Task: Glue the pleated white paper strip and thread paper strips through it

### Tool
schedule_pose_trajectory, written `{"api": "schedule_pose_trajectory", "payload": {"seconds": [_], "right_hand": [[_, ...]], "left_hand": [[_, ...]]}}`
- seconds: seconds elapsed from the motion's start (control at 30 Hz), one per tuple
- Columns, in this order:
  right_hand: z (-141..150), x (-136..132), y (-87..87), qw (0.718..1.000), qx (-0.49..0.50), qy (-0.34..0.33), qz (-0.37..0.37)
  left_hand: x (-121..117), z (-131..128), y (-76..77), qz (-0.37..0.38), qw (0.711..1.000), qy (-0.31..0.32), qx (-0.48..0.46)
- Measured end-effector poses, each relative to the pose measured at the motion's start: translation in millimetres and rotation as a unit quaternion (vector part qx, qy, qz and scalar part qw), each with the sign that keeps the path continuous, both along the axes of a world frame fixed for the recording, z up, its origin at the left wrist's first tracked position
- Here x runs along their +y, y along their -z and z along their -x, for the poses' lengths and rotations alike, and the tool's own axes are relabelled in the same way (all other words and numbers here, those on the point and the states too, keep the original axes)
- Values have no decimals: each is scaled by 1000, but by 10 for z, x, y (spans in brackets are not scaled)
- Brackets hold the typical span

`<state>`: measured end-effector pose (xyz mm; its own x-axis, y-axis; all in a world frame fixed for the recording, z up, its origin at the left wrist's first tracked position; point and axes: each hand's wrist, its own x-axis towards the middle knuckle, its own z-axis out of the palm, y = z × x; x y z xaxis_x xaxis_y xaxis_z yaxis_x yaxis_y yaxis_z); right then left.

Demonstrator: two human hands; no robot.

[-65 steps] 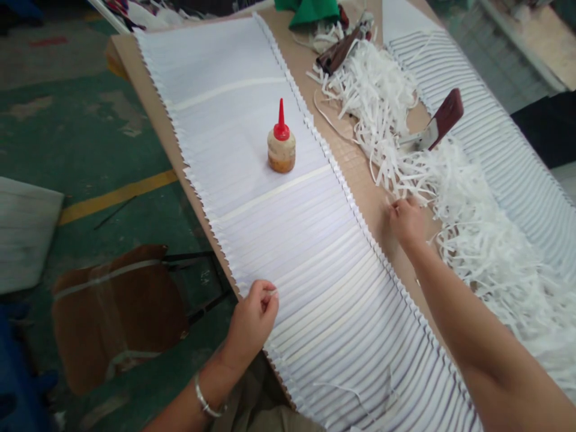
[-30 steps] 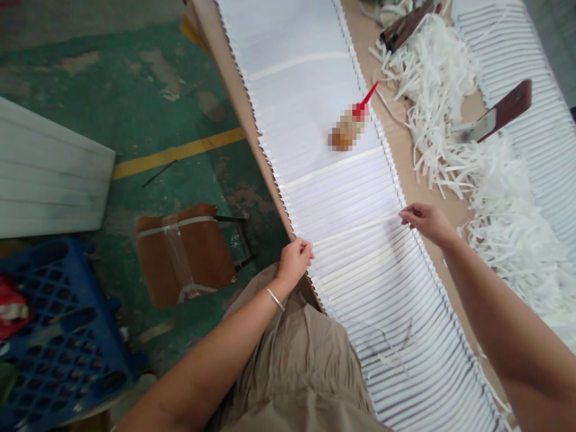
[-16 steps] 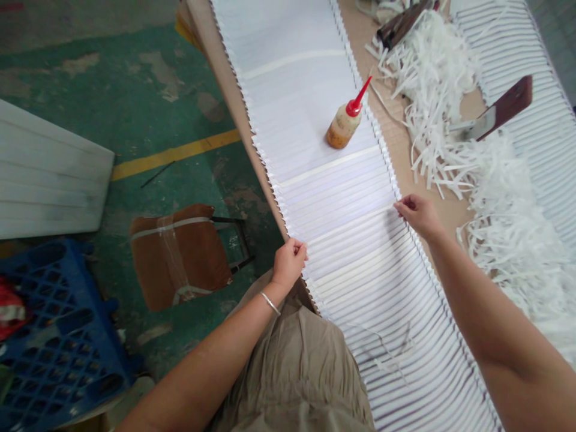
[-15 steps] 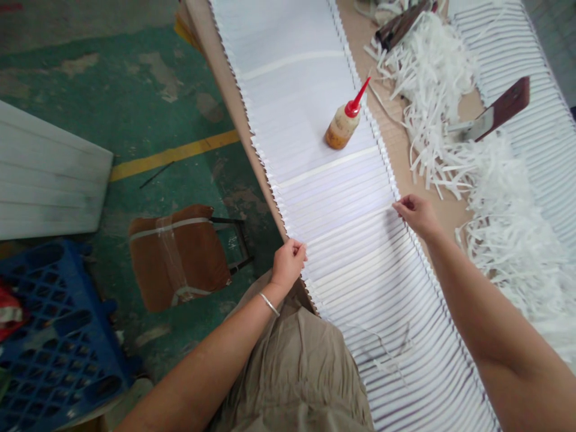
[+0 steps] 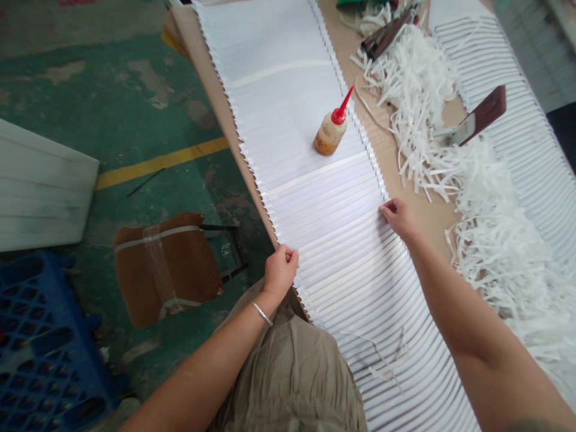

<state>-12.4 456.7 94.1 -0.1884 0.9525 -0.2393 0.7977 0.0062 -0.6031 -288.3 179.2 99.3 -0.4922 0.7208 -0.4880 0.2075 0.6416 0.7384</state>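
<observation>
Mid-frame, the left hand (image 5: 279,270) and right hand (image 5: 399,217) seemingly pinch opposite ends of a white strip (image 5: 339,229), probably holding it straight across the ribbed sheet (image 5: 288,126).

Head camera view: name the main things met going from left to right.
White box-like object, brown cushioned seat, bare left hand, small translucent bottle with red pointed nozzle, bare right hand, silver-and-maroon tool.

A brown padded seat (image 5: 180,264) stands on the worn green floor (image 5: 108,114), near a blue lattice pallet (image 5: 81,327) and a yellow line (image 5: 162,162).
</observation>
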Motion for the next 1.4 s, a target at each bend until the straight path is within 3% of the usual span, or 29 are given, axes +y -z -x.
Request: {"api": "schedule_pose_trajectory", "payload": {"seconds": [0.23,0.4,0.5,0.63,0.77,0.87,0.93,1.03,1.2,1.3,1.4], "right_hand": [[46,122,-64,998,-62,0,-25],[-140,635,-147,972,-152,130,-125],[-178,831,-83,967,-178,149,-101],[-248,599,-81,974,-171,126,-74],[-567,34,-333,981,-164,88,-52],[-738,-179,-478,989,-125,71,-38],[-701,-109,-460,991,-97,79,-41],[-432,217,-280,990,-75,107,-60],[33,662,-31,978,-93,166,-91],[9,590,-117,975,-110,173,-84],[-194,138,-368,982,-118,136,-55]], "left_hand": [[61,70,-84,76,991,40,100],[-31,140,-140,75,992,42,97],[-117,138,-159,47,994,54,78],[-120,47,-226,1,996,80,42],[65,-213,-389,-59,987,146,-11],[226,-478,-553,-109,970,210,-63],[282,-620,-645,-129,958,242,-81],[262,-691,-706,-134,952,263,-77],[131,-502,-646,-107,964,242,-39],[142,-415,-600,-95,969,225,-29],[265,-490,-604,-122,965,231,-31]]}}
